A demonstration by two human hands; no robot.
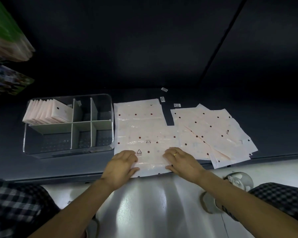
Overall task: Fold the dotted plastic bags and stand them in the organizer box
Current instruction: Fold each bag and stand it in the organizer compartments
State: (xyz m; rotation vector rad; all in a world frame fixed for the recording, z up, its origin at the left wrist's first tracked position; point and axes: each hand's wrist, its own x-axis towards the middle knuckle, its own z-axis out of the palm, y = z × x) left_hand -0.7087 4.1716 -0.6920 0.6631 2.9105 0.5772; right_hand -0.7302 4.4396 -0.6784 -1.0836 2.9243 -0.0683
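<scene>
Left hand (122, 166): flat on the near-left corner of the dotted plastic bag (141, 127), fingers nearly straight and close together, palm down, thumb spread along the near edge. Pressing, not gripping.

Right hand (181, 161): same posture on the near-right part of that bag, fingers extended and laid flat, thumb out toward the near edge. Gold ring (175, 154) on one finger. Nothing held in either hand.

That bag lies spread flat on the dark table (58, 169), its near edge hanging slightly over the table edge; recycling symbol (139, 152) printed between the two hands.

Loose pile of dotted bags (217, 133) just right of it, overlapping each other at skewed angles, touching the flat bag's right side.

Clear organizer box (68, 127) just left of the flat bag, grey dividers splitting it into six compartments. Far-left compartment holds a row of folded bags (46, 112) standing on edge, leaning. The other compartments show only the box floor.

Small white labels (164, 89) on the table beyond the bags. Checked fabric (15, 208) at bottom left and right.
</scene>
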